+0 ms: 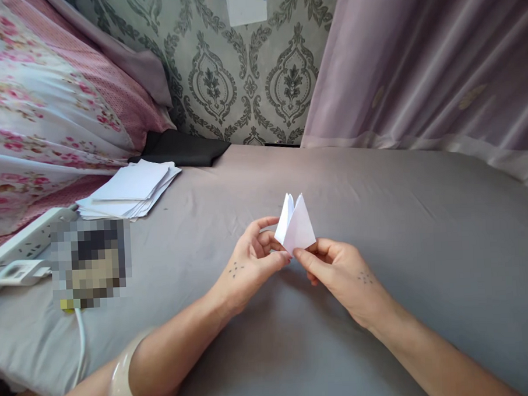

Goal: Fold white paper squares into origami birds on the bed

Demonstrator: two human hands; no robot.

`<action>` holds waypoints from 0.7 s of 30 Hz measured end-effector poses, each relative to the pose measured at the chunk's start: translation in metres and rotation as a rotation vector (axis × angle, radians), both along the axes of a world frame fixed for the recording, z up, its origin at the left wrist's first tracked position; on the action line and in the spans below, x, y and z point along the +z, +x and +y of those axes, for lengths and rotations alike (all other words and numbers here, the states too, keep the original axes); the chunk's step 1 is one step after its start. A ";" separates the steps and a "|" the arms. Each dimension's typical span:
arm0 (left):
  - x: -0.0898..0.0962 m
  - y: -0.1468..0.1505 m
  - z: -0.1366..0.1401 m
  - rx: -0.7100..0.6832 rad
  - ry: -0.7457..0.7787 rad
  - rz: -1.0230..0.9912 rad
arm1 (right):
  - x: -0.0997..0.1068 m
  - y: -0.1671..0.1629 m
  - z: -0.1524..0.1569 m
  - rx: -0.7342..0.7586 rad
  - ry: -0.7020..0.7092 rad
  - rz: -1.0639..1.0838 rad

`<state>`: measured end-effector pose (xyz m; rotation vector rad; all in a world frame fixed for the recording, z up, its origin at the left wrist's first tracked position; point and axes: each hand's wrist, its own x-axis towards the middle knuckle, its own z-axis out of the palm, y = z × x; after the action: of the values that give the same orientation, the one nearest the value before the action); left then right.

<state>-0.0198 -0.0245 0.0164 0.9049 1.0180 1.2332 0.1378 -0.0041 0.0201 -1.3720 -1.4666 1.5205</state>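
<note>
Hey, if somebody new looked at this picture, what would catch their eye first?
Probably the folded white paper near the middle, its points upward, held low down by the left hand and the right hand. Next might come the grey damask-patterned wallpaper at the back and the pink-and-white floral fabric draped at the upper left.

left of folded paper (302,228): paper stack (126,186), power strip (37,232) | behind: wall (248,61)
</note>
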 end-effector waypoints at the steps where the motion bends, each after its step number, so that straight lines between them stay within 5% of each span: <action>1: 0.001 0.000 0.000 -0.016 0.007 0.014 | 0.000 0.000 -0.001 -0.001 0.028 -0.032; 12: 0.002 -0.002 0.000 -0.051 0.091 0.019 | 0.007 0.001 -0.017 -0.030 0.753 -0.169; 21: -0.003 -0.005 0.001 -0.043 0.172 0.029 | 0.008 0.000 -0.016 -0.090 0.784 -0.091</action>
<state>-0.0247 -0.0232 0.0136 1.0750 0.9209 1.2885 0.1375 -0.0203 0.0280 -1.0017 -1.7587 0.6874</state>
